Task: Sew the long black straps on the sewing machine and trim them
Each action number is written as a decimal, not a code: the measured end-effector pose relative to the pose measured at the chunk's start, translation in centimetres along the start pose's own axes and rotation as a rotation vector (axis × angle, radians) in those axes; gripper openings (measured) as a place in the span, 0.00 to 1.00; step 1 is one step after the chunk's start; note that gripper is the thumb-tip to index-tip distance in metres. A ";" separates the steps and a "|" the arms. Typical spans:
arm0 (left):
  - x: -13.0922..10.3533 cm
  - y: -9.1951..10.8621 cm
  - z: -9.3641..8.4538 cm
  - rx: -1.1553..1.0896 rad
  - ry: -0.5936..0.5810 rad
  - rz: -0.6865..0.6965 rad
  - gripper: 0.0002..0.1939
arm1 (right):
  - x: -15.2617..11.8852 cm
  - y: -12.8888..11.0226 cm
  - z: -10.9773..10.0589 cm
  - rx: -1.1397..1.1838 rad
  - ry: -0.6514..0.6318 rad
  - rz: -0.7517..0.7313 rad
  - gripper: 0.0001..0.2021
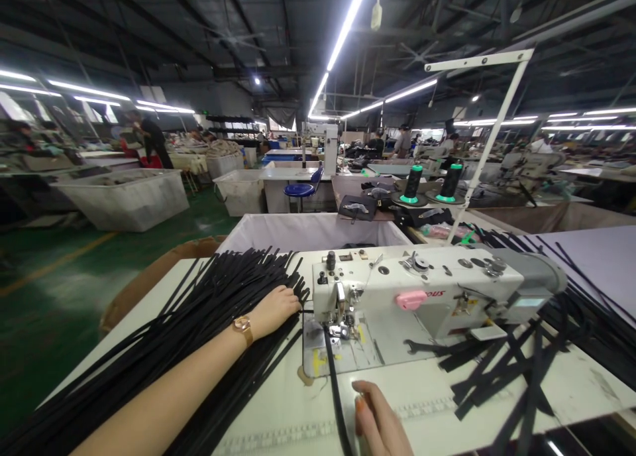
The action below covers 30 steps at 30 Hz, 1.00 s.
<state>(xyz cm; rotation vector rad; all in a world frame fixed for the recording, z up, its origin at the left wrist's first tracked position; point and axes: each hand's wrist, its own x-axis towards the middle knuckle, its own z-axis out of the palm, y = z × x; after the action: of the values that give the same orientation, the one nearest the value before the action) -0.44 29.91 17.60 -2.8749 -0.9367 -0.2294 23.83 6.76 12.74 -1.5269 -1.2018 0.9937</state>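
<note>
My left hand [279,308], with a gold watch [243,327] at the wrist, lies over a big bundle of long black strips [213,310] left of the sewing machine [387,297]. Its fingers are bent together around strip ends beside the needle area; the fingertips are partly hidden. One black strip [336,390] runs from under the presser foot [340,332] toward me. Just right of that strip, my right hand [377,417] hovers low over the table, its thumb and forefinger apart and holding nothing I can see.
Cut black strips [507,376] lie crossed at the right, with a wrench [422,347] by the machine bed. A white thread stand arm [491,144] rises behind, near two black thread cones [411,184]. A pale bin [318,230] stands beyond the table [278,416].
</note>
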 end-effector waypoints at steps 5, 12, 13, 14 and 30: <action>-2.4 1.8 -1.1 -0.037 -0.025 -0.092 0.10 | 2.4 -3.8 3.8 0.414 -0.332 0.229 0.26; -3.7 3.2 -0.8 -0.156 -0.036 -0.213 0.13 | 8.3 -4.3 8.6 0.731 -0.368 0.451 0.19; -3.8 3.3 -0.8 -0.167 -0.037 -0.223 0.13 | 8.9 -4.1 8.9 0.740 -0.378 0.454 0.18; -3.8 3.3 -0.7 -0.181 -0.038 -0.235 0.13 | 9.4 -4.0 9.2 0.749 -0.388 0.457 0.17; -3.5 3.7 -0.8 -0.279 -0.027 -0.315 0.13 | 10.8 -3.2 11.7 0.801 -0.275 0.413 0.25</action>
<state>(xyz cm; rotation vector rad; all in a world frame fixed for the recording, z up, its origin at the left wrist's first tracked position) -1.14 24.82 17.57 -2.9634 -1.4704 -0.3766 14.08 19.77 12.44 -1.0101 -0.5231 1.7433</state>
